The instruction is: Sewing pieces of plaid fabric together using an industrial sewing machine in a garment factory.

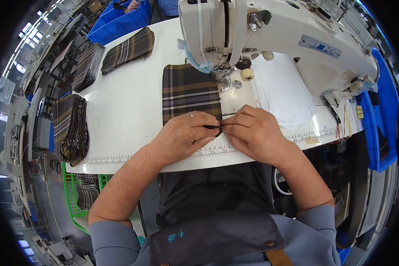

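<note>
Turquoise characters [176, 236] mark a dark apron [221, 244], nearest a numbered ruler strip [115, 158] along the front of a white table [124, 111]. Fingers [205, 119] of the left hand [186, 133] and right hand [256, 133] pinch the near right corner of plaid cloth [188, 91], lying flat up to the presser foot [224, 84]. A blue-and-silver nameplate [320, 46] fronts the sewing machine [283, 26] beyond.

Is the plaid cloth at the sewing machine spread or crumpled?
Spread: the cloth lies mostly flat, stripes straight; left hand and right hand pinch its right edge.
</note>
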The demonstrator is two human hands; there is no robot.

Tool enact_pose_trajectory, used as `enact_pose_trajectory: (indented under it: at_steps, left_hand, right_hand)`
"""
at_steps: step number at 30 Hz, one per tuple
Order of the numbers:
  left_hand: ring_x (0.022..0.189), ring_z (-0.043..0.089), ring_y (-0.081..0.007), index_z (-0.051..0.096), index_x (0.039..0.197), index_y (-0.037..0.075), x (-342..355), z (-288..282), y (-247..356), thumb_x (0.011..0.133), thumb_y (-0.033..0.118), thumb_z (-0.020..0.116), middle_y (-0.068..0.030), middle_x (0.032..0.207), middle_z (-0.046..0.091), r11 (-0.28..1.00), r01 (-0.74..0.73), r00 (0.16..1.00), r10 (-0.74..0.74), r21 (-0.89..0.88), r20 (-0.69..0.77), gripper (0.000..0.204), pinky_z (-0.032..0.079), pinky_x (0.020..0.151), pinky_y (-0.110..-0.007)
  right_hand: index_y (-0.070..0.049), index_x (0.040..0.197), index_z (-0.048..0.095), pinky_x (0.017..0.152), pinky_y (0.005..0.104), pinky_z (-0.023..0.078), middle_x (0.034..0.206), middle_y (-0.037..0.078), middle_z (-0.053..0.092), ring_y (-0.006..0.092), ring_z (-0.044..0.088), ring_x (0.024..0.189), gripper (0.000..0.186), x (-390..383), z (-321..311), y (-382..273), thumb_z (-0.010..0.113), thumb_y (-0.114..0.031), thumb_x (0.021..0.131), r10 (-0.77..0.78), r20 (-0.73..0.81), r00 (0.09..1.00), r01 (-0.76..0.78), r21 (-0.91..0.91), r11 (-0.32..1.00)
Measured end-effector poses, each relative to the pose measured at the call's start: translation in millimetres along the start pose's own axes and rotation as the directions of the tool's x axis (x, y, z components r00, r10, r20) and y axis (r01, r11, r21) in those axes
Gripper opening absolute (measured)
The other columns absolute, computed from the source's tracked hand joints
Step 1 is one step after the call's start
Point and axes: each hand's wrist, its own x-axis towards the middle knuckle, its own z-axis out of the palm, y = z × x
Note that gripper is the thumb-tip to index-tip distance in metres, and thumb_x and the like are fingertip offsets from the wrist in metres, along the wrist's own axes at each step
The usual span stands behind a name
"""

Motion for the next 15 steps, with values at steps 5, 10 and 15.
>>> enact_pose_trajectory:
  at_steps: [5,10,15]
  left_hand:
    - [0.108,0.069,-0.0262,0.078,0.102,0.004,14.3,-5.1,-15.9,0.084,0.007,0.076,-0.0068,0.113,0.073,0.999,0.043,0.999,-0.043,0.003,0.015,0.018,0.057,0.091,-0.037]
    - [0.105,0.068,-0.0270,0.078,0.099,0.003,25.7,-4.8,-36.8,0.086,0.010,0.075,-0.0074,0.111,0.073,0.999,0.037,0.999,-0.037,0.032,-0.020,0.014,0.056,0.090,-0.037]
    - [0.102,0.068,-0.0274,0.078,0.098,0.003,38.9,-8.6,-55.3,0.088,0.012,0.073,-0.0071,0.111,0.073,0.999,0.038,0.999,-0.037,0.018,-0.030,0.014,0.055,0.090,-0.038]
  right_hand:
    - [-0.006,0.088,0.073,0.072,0.0363,0.055,0.092,0.002,0.072,0.0226,0.065,0.086,0.012,12.8,4.7,17.3,0.074,-0.009,0.077,0.009,-0.002,1.000,-0.009,-0.035,0.999]
    - [-0.005,0.087,0.074,0.073,0.0371,0.056,0.092,0.003,0.072,0.0235,0.066,0.086,0.010,27.4,7.1,30.6,0.071,-0.009,0.078,0.018,-0.004,1.000,-0.018,-0.087,0.996]
    - [-0.005,0.090,0.074,0.074,0.0383,0.056,0.092,0.004,0.072,0.0255,0.067,0.087,0.012,35.5,13.6,44.2,0.069,-0.011,0.080,0.056,0.004,0.998,-0.055,-0.144,0.988]
